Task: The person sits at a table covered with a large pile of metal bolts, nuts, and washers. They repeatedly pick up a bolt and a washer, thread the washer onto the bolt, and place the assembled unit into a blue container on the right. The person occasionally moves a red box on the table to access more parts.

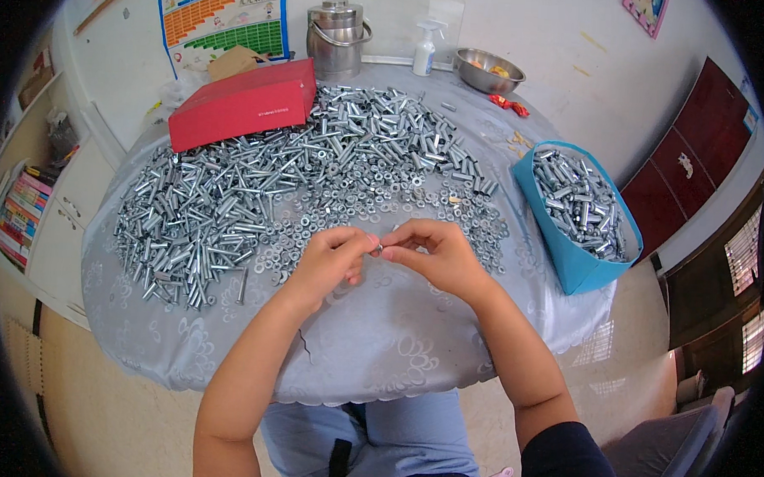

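My left hand (329, 260) and my right hand (442, 252) meet over the near middle of the table, thumbs and fingertips pinched together. Between the fingertips is a small shiny metal part (378, 250); the fingers cover most of it, so I cannot tell its exact kind. Just beyond my hands spreads a scatter of loose nuts and washers (349, 205). A large heap of silver bolts and sleeves (206, 203) covers the left and far side of the table. One long bolt (243, 286) lies apart, left of my left forearm.
A teal fabric bin (578, 275) full of metal sleeves stands at the table's right edge. On the heap rests a red box (244, 103). A steel canister (334, 39), a spray bottle (425, 48) and a metal bowl (489, 70) line the back. The tablecloth (378, 356) is grey.
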{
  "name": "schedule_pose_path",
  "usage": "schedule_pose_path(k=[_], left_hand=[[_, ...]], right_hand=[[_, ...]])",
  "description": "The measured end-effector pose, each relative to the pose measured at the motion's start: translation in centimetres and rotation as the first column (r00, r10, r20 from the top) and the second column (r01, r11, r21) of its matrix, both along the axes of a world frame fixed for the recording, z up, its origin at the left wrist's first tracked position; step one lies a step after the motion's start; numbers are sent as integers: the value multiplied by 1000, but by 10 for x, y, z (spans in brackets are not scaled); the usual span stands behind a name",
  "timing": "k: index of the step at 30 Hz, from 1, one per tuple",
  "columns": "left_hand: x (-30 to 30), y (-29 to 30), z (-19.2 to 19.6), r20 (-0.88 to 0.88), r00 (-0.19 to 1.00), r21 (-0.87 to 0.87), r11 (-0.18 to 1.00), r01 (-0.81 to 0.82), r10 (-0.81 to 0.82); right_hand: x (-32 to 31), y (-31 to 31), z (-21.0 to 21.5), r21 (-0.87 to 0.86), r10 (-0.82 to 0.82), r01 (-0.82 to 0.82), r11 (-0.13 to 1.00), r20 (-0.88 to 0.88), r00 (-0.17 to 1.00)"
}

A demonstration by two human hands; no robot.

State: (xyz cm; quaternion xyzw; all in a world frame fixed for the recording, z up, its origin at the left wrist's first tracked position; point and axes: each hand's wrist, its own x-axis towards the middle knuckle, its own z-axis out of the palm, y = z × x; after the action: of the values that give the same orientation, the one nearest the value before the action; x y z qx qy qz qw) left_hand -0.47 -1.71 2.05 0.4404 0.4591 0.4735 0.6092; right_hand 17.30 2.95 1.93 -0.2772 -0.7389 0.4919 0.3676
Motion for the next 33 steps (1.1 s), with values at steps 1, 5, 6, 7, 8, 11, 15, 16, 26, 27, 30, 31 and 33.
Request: schedule_pose_path(k=[1, 5, 6, 7, 8, 11, 15, 16, 26, 27, 30, 31, 33], left_hand=[[0, 0, -1, 1, 1000, 6, 1000, 5, -5], [1, 0, -1, 39, 999, 15, 1000, 15, -15], [1, -1, -2, 51, 999, 17, 1000, 16, -17], [1, 0, -3, 64, 998, 19, 1000, 17, -19], [1, 0, -3, 77, 997, 20, 1000, 21, -22], [1, 1, -3, 89, 996, 7, 1000, 26, -26], [-2, 3, -7, 148, 986, -23, 997, 77, -73], [-2, 3, -8, 158, 984, -28, 996, 88, -83], [0, 2, -8, 133, 979, -60, 985, 162, -153], [0, 2, -8, 118, 983, -55, 987, 150, -143], [2, 2, -5, 91, 988, -43, 991, 129, -125], [3, 2, -5, 92, 988, -42, 991, 130, -126], [1, 1, -6, 124, 984, -47, 990, 131, -124]], right_hand=[[0, 0, 1, -6, 1, -1, 1000, -8, 1000], [0, 0, 2, 2, 3, -3, 1000, -5, 1000], [0, 0, 2, 14, 2, -2, 1000, 2, 1000], [0, -1, 2, 24, -3, 3, 1000, 14, 1000], [1, -1, 2, 33, -10, 9, 999, 25, 1000], [0, -2, 3, 77, -32, 28, 997, 49, 998], [0, -3, 3, 149, -50, 40, 988, 59, 997], [0, -4, 4, 149, -45, 37, 988, 57, 997], [1, -2, 3, 211, -60, 41, 977, 86, 995], [1, -2, 3, 226, -59, 37, 973, 92, 994], [2, -1, 4, 262, -61, 35, 964, 93, 994], [4, -1, 7, 285, -63, 35, 958, 91, 994], [11, 1, 17, 327, -58, 27, 945, 86, 995]])
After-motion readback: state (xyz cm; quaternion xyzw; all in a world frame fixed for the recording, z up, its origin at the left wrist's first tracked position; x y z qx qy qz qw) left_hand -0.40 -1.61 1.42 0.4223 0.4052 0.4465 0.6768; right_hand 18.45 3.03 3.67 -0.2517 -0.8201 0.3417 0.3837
